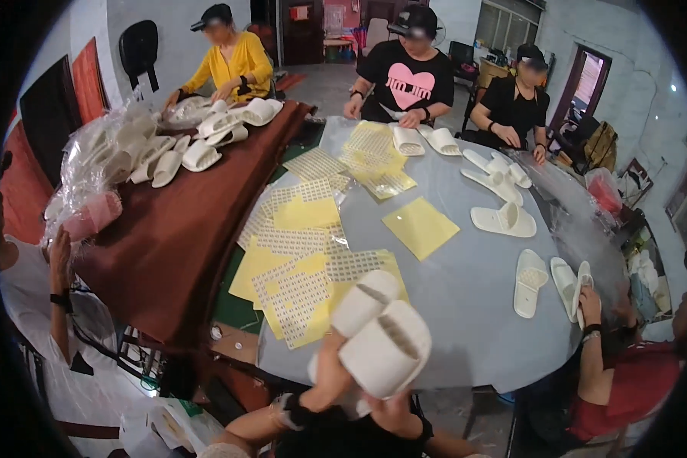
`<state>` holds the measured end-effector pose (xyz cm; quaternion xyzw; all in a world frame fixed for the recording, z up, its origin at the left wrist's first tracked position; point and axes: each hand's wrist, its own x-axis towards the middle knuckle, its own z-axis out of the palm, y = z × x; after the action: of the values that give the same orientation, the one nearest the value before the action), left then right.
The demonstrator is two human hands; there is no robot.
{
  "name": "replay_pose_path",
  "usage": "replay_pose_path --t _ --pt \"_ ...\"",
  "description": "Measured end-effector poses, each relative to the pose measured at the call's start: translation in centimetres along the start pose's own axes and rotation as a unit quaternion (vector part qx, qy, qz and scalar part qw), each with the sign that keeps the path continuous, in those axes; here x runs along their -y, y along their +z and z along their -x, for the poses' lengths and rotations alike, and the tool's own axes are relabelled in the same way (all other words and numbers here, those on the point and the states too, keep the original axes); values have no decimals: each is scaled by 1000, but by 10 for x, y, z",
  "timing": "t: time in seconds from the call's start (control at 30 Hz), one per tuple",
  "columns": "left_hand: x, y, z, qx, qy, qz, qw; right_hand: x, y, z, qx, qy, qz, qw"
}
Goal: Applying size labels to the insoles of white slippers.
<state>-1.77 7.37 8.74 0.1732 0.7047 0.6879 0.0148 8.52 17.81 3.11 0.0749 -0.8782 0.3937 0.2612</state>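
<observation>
I grip a pair of white slippers (378, 336) in my left hand (330, 374) over the table's (466, 305) near edge; my right hand (389, 404), mostly hidden, I cannot tell. Labelling seems underway; next needs a sticker sheet (298, 294).

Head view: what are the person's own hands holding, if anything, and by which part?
A pair of white slippers, toes pointing away. The left hand grips their heel ends from below; the right hand is hidden behind them.

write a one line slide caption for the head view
Both hands, left hand and right hand, lift a pair of white slippers over a round grey table strewn with yellow sticker sheets.
</observation>
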Motion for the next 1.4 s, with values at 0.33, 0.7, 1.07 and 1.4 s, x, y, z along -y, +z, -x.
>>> replay_pose_path --t 0.33,0.7,1.07,1.4 --pt "11 28 18 183 25 -92 978 -111 -125 -5 -71 222 386 893" --pt "195 -205 161 -441 -309 -425 728 -81 -108 -3 -153 242 11 958" --pt "286 -278 169 -181 -324 -626 686 -79 -96 -38 -114 243 252 930" --pt "218 -260 93 -190 -283 -449 826 -90 -69 -25 8 180 222 958"
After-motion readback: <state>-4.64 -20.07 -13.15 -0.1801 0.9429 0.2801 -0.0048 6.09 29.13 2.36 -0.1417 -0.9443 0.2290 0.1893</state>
